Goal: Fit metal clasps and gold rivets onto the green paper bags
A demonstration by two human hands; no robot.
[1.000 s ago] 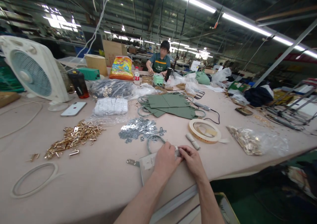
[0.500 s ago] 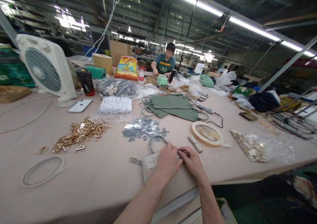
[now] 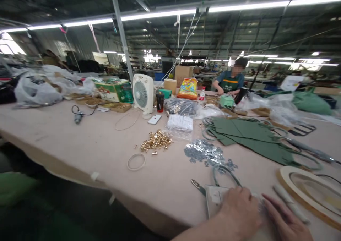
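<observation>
A flat light-grey panel lies at the table's front edge, with a grey-green looped handle standing up behind it. From its left side sticks out a short strap with a metal buckle. My left hand rests over the panel with curled fingers; what they pinch is hidden. My right hand is just to the right, somewhat blurred, its fingers stretched towards the left fingertips. Behind the handle lies a heap of small silver metal plates.
Gold-coloured metal fittings are piled at centre left, near a white coil. Green panels with handles lie behind the plates. A large tape roll is beside my right hand. A fan and phone stand farther back; a co-worker sits across.
The view has swung left, so the hands and panel appear farther right and lower. My right fingers, bent at the left fingertips before, now look straighter and slightly apart from them.
</observation>
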